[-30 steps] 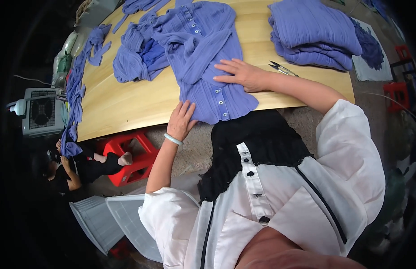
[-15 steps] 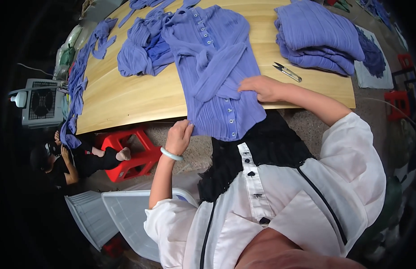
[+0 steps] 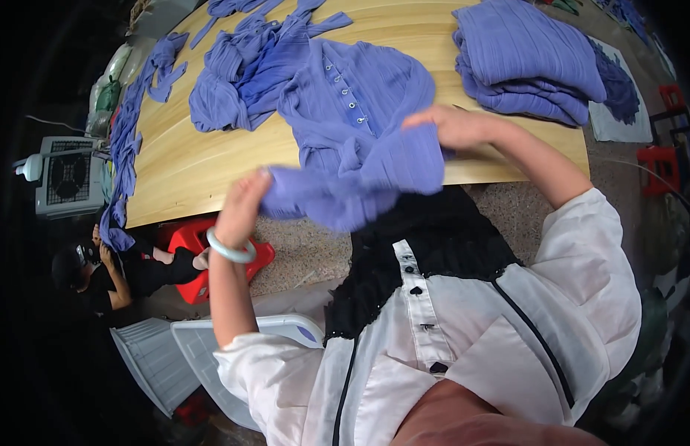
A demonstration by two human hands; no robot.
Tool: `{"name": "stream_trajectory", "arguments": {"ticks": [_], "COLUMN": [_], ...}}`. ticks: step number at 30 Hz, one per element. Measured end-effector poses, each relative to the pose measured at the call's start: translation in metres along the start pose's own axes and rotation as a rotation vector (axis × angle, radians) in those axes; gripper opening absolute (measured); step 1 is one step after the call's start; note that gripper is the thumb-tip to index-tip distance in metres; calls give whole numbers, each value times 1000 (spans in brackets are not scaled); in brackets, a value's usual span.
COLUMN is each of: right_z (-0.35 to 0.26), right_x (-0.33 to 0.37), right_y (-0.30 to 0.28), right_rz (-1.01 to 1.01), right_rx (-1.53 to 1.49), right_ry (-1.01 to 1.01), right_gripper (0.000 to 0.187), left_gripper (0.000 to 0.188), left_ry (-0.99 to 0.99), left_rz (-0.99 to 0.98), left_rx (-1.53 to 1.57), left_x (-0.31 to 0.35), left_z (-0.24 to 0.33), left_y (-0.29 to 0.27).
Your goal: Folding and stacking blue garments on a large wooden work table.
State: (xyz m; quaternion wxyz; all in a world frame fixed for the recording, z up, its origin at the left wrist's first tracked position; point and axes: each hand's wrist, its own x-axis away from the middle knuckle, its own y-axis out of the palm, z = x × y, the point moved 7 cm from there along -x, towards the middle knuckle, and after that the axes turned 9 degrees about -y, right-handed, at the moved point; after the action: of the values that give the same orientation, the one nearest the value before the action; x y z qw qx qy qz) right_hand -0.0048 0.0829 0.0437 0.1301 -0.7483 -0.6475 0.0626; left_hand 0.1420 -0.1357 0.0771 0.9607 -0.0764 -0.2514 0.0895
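Observation:
A purple pleated button-up cardigan (image 3: 393, 82) lies on the wooden table, its upper front flat and its lower part lifted off the near edge, blurred by motion. My left hand (image 3: 244, 197), a pale bangle on its wrist, grips the hem's left corner out past the edge. On the other side, my right hand (image 3: 453, 126) has its fingers closed on the cardigan's right side. The sleeves are bunched across the middle. Beneath my right hand, a pair of thread snips is almost wholly hidden.
A folded stack of purple garments (image 3: 523, 59) sits at the table's right, with a rumpled purple heap (image 3: 230, 82) at left. Below the left edge are a red stool (image 3: 192, 256), grey plastic bins (image 3: 155, 357) and a seated person (image 3: 111, 271).
Both hands have raised the cardigan's lower part and swung it up from the table edge. My left hand has moved left and slightly up; the cardigan's top has slid toward me.

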Motion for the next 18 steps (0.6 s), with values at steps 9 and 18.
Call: {"name": "stream_trajectory", "arguments": {"ticks": [9, 18], "right_z": [73, 95], "right_x": [-95, -41], "right_y": [-132, -119], "right_rz": [558, 653], "right_rx": [554, 690], "right_ry": [208, 531], "right_gripper": [45, 70], "left_gripper": [46, 107], "left_ry": [-55, -456], "left_rz": [483, 527], "left_rx": [-78, -445], "left_x": [-189, -186], "left_z": [14, -43], "left_y": [-88, -51]}}
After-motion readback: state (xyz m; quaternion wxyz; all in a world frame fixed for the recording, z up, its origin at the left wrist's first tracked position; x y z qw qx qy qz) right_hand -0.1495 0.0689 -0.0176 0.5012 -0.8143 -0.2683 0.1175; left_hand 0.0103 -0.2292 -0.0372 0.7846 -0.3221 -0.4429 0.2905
